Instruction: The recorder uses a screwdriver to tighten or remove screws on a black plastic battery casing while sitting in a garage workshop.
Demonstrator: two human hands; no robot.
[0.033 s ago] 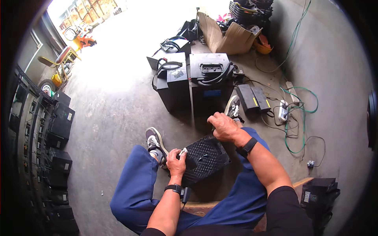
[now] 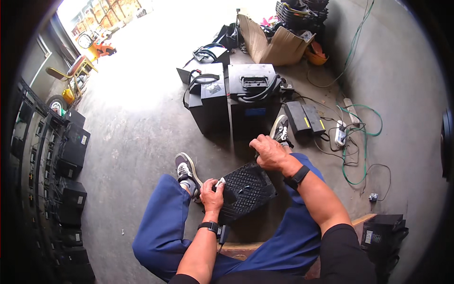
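Between my legs lies a black patterned panel (image 2: 250, 184), with a few small screw-like pieces (image 2: 243, 188) on it. My left hand (image 2: 211, 195) is closed on a small pale piece (image 2: 220, 182) at the panel's left side. My right hand (image 2: 268, 152), fingers curled, is raised over the panel's upper right corner; what it holds is mostly hidden under the fingers. A dark handheld object (image 2: 223, 233) with a cord lies below the panel, beside my left wrist.
Two large black metal cases (image 2: 250, 106) with cables stand ahead. To the right are two black bricks (image 2: 297, 118), power strips (image 2: 339, 135) and tangled wires. Black cases (image 2: 71, 151) line the left side. A torn cardboard box (image 2: 269, 42) and stacked items sit behind; black parts (image 2: 380, 236) lie lower right.
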